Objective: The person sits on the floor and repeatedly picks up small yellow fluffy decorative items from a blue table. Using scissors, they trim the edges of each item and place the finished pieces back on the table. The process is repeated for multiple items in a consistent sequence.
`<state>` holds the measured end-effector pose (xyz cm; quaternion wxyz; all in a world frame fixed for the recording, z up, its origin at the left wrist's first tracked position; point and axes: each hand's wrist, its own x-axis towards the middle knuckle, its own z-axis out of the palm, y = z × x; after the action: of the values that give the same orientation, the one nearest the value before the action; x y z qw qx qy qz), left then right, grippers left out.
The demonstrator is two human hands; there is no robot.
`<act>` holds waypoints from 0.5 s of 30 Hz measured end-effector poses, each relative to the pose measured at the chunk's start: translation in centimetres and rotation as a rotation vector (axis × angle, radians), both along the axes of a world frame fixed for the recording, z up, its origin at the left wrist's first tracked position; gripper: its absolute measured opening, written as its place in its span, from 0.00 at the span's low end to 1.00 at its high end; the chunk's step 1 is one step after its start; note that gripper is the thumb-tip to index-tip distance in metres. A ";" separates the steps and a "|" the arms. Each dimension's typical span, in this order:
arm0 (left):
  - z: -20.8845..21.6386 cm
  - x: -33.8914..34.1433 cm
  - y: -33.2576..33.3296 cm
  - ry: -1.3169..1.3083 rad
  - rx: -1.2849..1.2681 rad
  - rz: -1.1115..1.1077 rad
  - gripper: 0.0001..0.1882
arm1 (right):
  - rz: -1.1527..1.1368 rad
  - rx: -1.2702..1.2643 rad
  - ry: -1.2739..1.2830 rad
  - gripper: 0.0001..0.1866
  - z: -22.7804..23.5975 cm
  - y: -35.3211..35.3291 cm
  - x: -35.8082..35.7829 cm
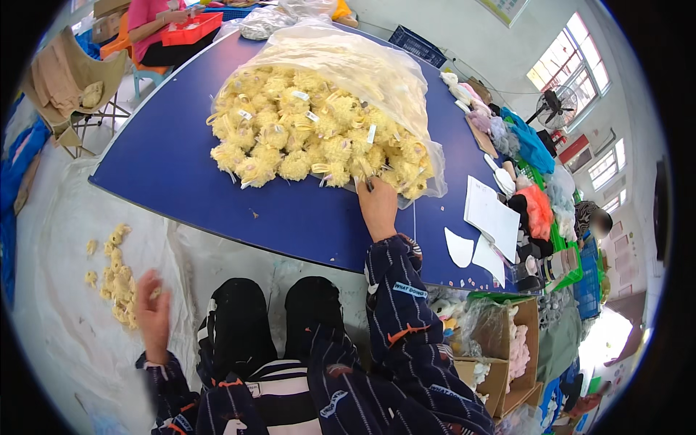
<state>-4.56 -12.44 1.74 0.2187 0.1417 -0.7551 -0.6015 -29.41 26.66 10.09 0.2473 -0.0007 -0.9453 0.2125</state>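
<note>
A big heap of fluffy pale-yellow plush pieces (293,138), several with white tags and ribbon loops, spills from a clear plastic bag (348,61) on the blue table. At the heap's near edge, my right hand (378,209) is closed on a small dark tool (369,185); its exact kind is unclear. My left hand (153,312) is off the table at the lower left, a little blurred, its fingers apart with nothing visible in them. Beyond it, more small yellow plush pieces (118,279) lie scattered on a plastic sheet (69,239).
The blue table (174,174) curves in front of me. Papers (491,217) lie on its right side. Plush goods and green crates (569,268) line the right, with a cardboard box (525,348) near my right arm. A person with a red tray (192,29) sits at the far left.
</note>
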 end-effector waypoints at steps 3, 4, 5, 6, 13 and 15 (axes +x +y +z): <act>2.0 -0.8 5.9 0.074 0.071 -0.168 0.15 | 0.229 -0.430 -0.016 0.13 1.1 -0.9 2.2; 2.6 -0.8 7.4 0.084 0.070 -0.207 0.14 | 0.216 -0.882 -0.343 0.10 2.3 -1.8 4.0; 3.1 -1.0 8.6 0.068 0.016 -0.275 0.14 | 0.302 -1.122 -0.477 0.08 3.4 -2.6 6.4; 4.3 -1.4 10.1 0.116 -0.125 -0.302 0.16 | 0.340 -1.201 -0.565 0.07 3.6 -3.2 8.5; 4.9 -2.5 15.5 0.253 -0.124 -0.663 0.27 | 0.597 -1.782 -1.237 0.05 1.8 -5.9 19.6; 3.9 -1.5 15.8 0.150 0.192 -0.716 0.29 | 0.648 -1.750 -1.241 0.09 0.9 -5.9 19.4</act>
<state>-6.07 3.33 5.68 0.0348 -0.1557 -0.6788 -0.7168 -10.01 20.72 10.98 -0.4194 -0.0341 -0.3854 0.8213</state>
